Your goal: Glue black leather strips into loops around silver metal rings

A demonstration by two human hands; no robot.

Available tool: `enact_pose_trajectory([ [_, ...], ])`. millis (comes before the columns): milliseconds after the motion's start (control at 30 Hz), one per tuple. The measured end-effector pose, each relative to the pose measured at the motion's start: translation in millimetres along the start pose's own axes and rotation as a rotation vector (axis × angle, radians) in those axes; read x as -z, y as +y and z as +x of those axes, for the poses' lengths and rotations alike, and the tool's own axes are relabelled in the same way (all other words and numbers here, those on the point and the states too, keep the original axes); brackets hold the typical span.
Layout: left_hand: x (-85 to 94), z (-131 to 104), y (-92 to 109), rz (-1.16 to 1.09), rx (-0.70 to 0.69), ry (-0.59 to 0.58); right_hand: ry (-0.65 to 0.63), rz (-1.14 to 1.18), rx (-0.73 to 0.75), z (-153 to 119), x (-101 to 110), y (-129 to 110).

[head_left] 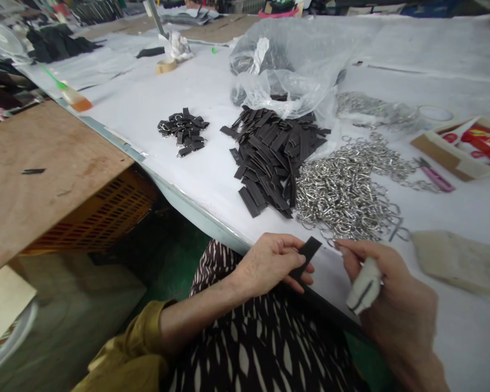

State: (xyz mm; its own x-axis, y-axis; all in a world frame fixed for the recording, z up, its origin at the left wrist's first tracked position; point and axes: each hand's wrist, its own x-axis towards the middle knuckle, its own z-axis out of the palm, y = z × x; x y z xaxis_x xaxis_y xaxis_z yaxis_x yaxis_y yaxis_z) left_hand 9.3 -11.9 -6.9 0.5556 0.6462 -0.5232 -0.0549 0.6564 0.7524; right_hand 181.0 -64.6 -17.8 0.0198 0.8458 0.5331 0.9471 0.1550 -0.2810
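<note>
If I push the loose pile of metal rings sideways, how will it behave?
The pile of metal rings should spread rather than move as one block, since it lies jumbled. Each ring looks like shiny wire, so probably stiff and apt to slide on the smooth-looking white tabletop. Overlapping ones may snag and drag neighbours.

I see the white worktop: dark strips at twelve o'clock (pixel 271 155), metal rings (pixel 343 188) at one, ringed tabs (pixel 185 130) at eleven.

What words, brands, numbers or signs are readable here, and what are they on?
None can be read.
Red packet in the open box on the right: yellow marks, too blurred to read.
Bottle with orange contents: no lettering can be made out.
</note>
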Motion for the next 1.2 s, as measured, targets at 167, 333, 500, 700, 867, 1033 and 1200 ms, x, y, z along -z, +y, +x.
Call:
enact_pose_trajectory([
  [167,-4.1,0.3,-6.8,0.11,-0.066,-0.006,-0.04,0.031,0.151,2.6,-3.5,-15.3],
  [333,-1.4,-1.6,-10.5,0.103,-0.128,0.008,0.03,-0.032,0.329,3.8,-5.7,-16.6],
  [500,-2.7,-3.4,-7.4,-0.065,-0.146,-0.053,0.028,0.014,0.349,2.6,-6.7,-19.0],
  [700,-0.5,-3.2,-5.4,-0.209,-0.125,-0.047,-0.042,0.225,0.021,-2.1,-5.8,-23.5],
  [867,1.9,-4.2,-4.0,-0.328,-0.137,-0.004,-0.033,0.274,0.14,-5.1,-5.0,-23.2],
  [1033,0.8,-5.6,-2.1,-0.396,-0.188,0.081,-0.041,0.419,0.295,-8.6,-8.4,-22.2],
  [1200,0.1,-7.9,3.1,-0.42,-0.203,0.136,-0.085,0.279,0.495,0.0,-6.3,-21.0],
])
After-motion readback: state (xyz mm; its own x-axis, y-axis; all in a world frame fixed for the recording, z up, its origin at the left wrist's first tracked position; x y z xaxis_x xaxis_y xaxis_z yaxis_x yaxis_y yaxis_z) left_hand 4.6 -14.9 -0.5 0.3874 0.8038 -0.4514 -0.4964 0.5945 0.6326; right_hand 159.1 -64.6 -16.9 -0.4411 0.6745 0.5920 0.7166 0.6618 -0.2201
